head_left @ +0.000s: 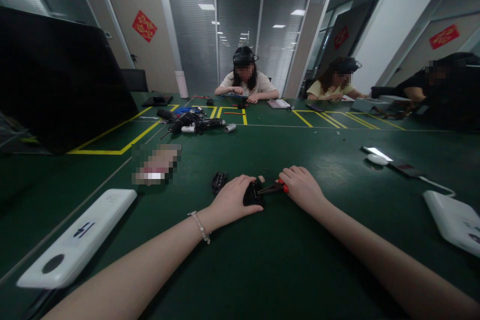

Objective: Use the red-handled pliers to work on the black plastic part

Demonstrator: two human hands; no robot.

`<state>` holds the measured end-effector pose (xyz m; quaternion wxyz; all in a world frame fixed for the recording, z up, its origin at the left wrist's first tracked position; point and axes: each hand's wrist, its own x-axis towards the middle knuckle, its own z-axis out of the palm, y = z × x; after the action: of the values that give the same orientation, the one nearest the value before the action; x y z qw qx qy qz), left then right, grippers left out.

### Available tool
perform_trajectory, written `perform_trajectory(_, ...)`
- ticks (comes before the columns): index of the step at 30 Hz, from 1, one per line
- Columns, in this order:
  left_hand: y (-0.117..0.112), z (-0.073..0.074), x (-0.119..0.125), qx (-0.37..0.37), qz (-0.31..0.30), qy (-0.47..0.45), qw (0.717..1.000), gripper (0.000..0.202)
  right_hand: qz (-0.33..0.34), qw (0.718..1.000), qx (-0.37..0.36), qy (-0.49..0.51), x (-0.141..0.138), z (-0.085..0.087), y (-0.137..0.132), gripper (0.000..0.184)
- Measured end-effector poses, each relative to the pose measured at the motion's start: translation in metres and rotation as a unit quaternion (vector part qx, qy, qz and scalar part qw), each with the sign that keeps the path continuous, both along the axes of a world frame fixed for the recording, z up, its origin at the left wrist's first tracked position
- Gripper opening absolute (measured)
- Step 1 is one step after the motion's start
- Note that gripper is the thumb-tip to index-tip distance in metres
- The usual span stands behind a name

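Note:
My left hand [234, 197] grips a small black part [253, 195] against the green table, fingers over its far side and thumb along the near side. In my right hand [301, 185] is a pair of pliers [273, 188] with red handles, mostly covered by my fingers. The jaws point left and reach the black part; whether they pinch anything on it I cannot tell. Just left of my left hand lies another black piece [219, 182] with a ribbed look. A small pale bit [261, 179] sits beyond the black part.
A long white device [80, 237] lies at left, near a blurred phone-like object [158, 164]. A pile of black tools and cables [191, 121] is farther back. At right are a phone [377, 153], a white mouse-like object [377, 160] and a white box [452, 220]. Co-workers sit across the table.

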<state>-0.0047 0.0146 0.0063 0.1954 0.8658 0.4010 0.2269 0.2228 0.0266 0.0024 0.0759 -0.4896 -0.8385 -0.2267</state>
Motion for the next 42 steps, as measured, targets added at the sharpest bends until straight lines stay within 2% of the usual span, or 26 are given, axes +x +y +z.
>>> perform_trajectory(15, 0.0000, -0.0001, 0.0009, -0.002, 0.004, -0.003, 1.000, 0.058, 0.003, 1.000, -0.003, -0.003, -0.0061, -0.0020, -0.0007, 0.015)
perform_trajectory(27, 0.0021, -0.0043, -0.0007, 0.010, -0.003, -0.004, 1.000, 0.060, 0.002, 1.000, -0.009, -0.001, -0.0008, -0.0016, 0.0008, 0.010)
perform_trajectory(37, 0.0033, -0.0051, 0.0005, 0.013, 0.000, -0.007, 1.000, 0.060, 0.025, 1.000, 0.016, 0.006, -0.0014, -0.0049, 0.0041, 0.013)
perform_trajectory(42, 0.0030, -0.0052, 0.0008, 0.015, -0.001, -0.010, 1.000, 0.060, 0.016, 1.000, 0.012, 0.001, -0.0033, -0.0049, 0.0022, 0.013)
